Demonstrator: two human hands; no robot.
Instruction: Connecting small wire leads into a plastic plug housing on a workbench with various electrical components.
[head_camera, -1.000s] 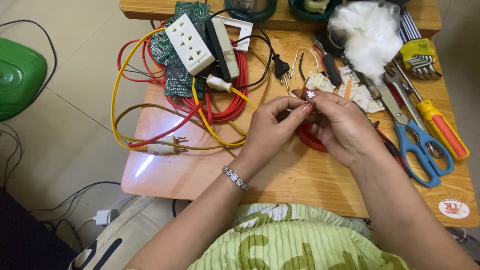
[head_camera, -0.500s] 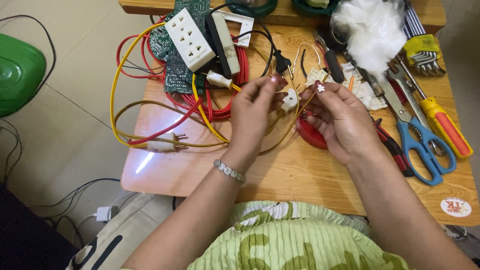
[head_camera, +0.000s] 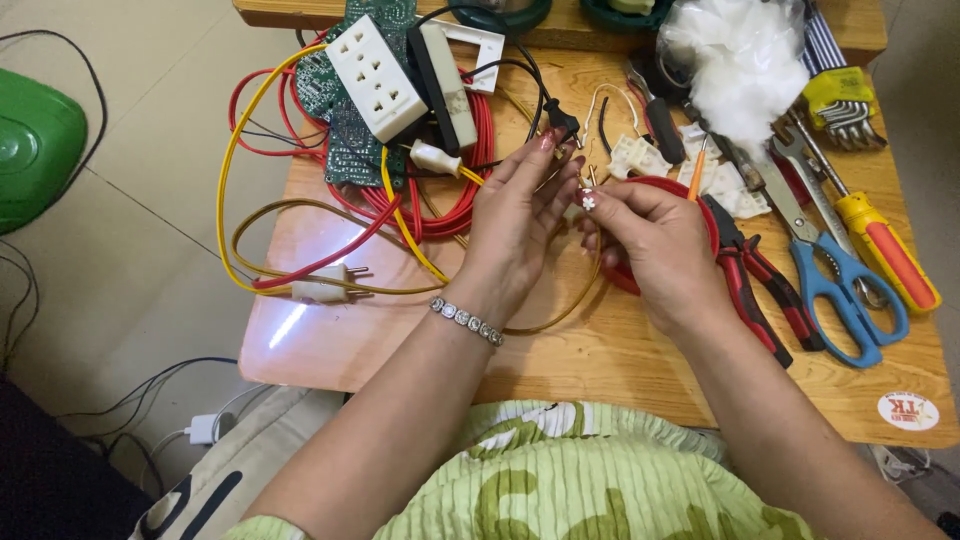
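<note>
Wooden table, tiled floor, green stool

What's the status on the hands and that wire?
Left hand and right hand both pinching the brown wire above the table. Pliers beside right hand.

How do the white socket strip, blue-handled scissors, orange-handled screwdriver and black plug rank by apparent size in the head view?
1. blue-handled scissors
2. orange-handled screwdriver and white socket strip: too close to rank
3. black plug, clearly smallest
</note>
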